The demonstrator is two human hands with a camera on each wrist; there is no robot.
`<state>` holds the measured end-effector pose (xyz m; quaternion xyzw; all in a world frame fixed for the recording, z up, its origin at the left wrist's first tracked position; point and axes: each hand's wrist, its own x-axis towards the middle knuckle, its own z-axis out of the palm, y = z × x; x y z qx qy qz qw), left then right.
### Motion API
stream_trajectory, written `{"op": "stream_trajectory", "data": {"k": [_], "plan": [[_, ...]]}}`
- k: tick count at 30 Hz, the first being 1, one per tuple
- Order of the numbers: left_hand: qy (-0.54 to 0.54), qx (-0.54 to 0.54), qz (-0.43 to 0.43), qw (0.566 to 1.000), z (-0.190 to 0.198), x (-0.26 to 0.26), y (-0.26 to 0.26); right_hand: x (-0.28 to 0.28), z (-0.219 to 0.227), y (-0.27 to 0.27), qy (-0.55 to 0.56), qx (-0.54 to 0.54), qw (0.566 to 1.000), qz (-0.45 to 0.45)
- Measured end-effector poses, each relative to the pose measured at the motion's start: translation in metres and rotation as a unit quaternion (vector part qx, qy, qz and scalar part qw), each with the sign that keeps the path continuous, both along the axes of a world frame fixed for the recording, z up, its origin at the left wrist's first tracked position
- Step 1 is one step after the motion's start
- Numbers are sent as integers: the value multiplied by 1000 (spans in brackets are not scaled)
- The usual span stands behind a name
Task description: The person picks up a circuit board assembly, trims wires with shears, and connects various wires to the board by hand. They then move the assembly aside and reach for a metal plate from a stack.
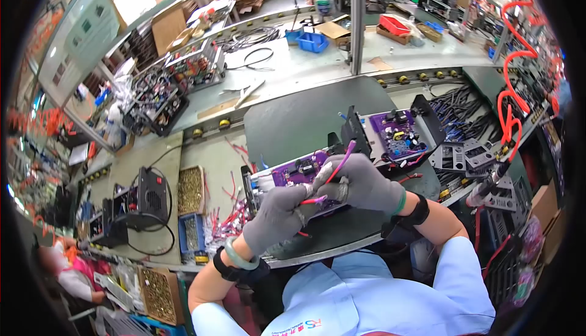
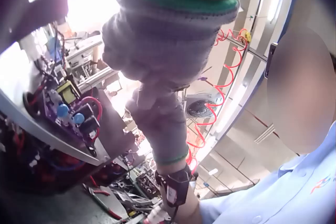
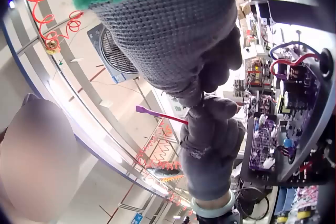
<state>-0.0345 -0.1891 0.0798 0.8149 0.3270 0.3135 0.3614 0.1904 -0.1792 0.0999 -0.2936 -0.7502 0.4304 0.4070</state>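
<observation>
Both hands wear grey knit gloves and meet fingertip to fingertip above the bench. My left hand (image 1: 274,217) pinches a short red wire (image 3: 176,119) with a purple sleeved end (image 3: 147,111). From the fingers of my right hand (image 1: 369,186) a red wire with a purple end (image 1: 350,147) sticks up; these fingers pinch it. Whether both ends belong to one wire, I cannot tell. Just beyond the hands lies an opened metal unit with a purple circuit board (image 1: 299,168). A second purple board (image 1: 397,131) sits in its black-ended chassis to the right.
Loose red wires (image 1: 226,223) lie left of the unit, near a tray of small brass-coloured parts (image 1: 191,191) and a blue bin (image 1: 192,235). A black device (image 1: 149,192) stands farther left. Black cables (image 1: 461,110) and perforated metal plates (image 1: 448,157) lie right. A red coiled hose (image 1: 510,73) hangs there.
</observation>
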Motion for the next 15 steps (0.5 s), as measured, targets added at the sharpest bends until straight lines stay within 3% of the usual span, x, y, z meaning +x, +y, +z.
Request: {"op": "stream_trajectory", "data": {"k": [1,3,4,6,9,11,13,15], "plan": [[-5,-3,9,1000,3,2,3,0,1,7,-5,-3,1000,9],[-63,-57,33,996,14,6,11,4,3,24,-138,251,952,-108],[-68,-58,38,995,12,2,22,7,4,35,-181,286,930,-144],[-101,-152,107,977,4,-12,47,13,-7,55,-235,262,926,-133],[-86,-253,105,958,10,-16,64,7,-19,56,-318,284,901,-83],[-81,-201,102,971,-1,-8,67,2,-24,55,-360,299,882,-48],[80,48,114,989,1,-3,66,0,-27,55,-435,276,856,-32],[137,15,141,980,4,-2,66,0,-28,55,-447,255,857,-26]]}}
